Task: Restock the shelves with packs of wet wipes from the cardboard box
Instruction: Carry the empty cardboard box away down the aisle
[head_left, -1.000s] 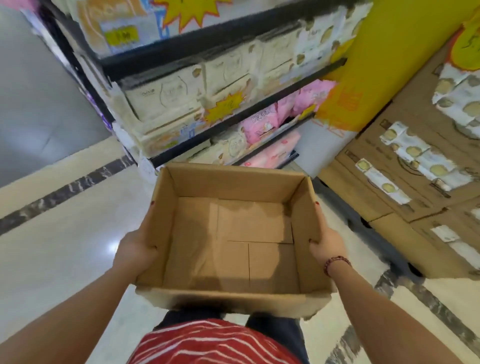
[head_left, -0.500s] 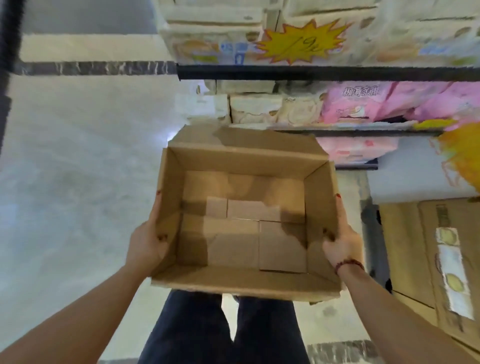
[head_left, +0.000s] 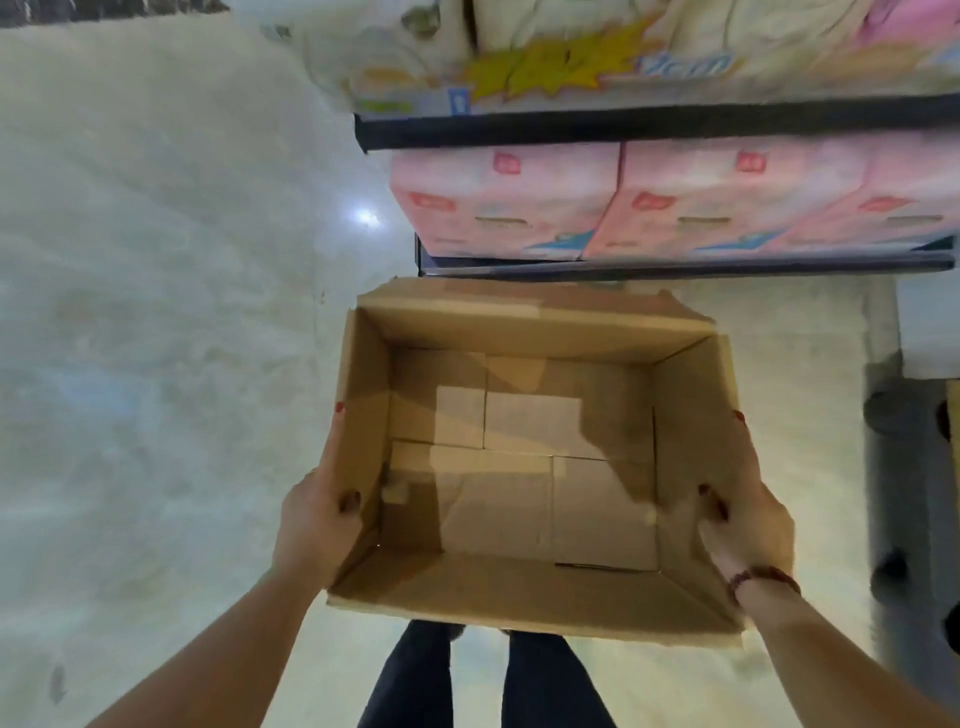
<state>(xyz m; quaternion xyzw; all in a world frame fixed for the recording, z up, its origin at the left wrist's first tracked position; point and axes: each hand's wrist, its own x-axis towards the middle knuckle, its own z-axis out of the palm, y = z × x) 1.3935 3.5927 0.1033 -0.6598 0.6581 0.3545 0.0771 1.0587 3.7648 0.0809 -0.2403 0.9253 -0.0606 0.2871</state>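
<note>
Holding what, right now?

You have an open brown cardboard box (head_left: 524, 332) between both hands, over the pale glossy floor (head_left: 156, 312) and just in front of the shelves.

And my grip?

Your left hand (head_left: 317, 514) clasps the box's left wall, with the thumb hooked inside over the rim and the fingers along the outside. Your right hand (head_left: 743, 519) clasps the right wall the same way, thumb inside. A dark beaded bracelet (head_left: 758, 577) sits on that wrist.

What shows inside the box?

Its folded bottom flaps, part lit and part in shadow.

Where are the packs?

On the shelves beyond the box's far flap. Pink soft packs (head_left: 519, 202) stand side by side on the lower black shelf (head_left: 675, 267), nearest the box. Cream-coloured packs (head_left: 395, 52) sit on the upper black shelf (head_left: 623, 127), with a blurred yellow starburst tag (head_left: 550, 73) on their front. The print on all of them is too blurred to read.

Anything else?

Your legs in dark trousers (head_left: 415, 675) show under the box's near edge.
</note>
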